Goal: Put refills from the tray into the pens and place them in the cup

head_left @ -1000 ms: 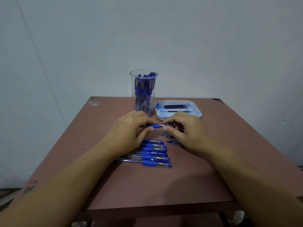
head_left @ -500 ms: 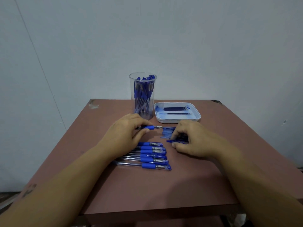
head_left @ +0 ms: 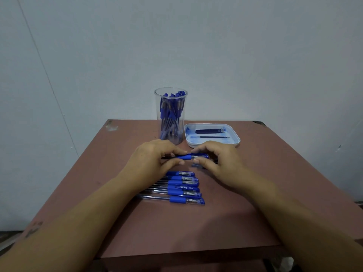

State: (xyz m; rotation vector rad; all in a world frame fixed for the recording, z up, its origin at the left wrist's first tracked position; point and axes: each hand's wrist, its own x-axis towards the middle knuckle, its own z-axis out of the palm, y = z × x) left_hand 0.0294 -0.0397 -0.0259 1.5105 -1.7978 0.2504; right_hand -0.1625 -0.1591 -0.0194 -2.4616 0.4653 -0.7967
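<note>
Pens [head_left: 176, 188] lie in a tidy row on the table [head_left: 176, 232] nearest the person, probably staged for easy picking. Just beyond, the left hand [head_left: 151, 160] pinches another pen [head_left: 185, 157] around its blue grip and holds it level above the table. The right hand [head_left: 220, 160] pinches its tip end, I'd guess closing it up. A small bluish piece [head_left: 196, 165] lies under that hand. Farther back the cup [head_left: 170, 116] stands crowded with pens, and the tray [head_left: 235, 134] beside it holds a few refills [head_left: 210, 131]. Nothing seems to block the way to the cup.
</note>
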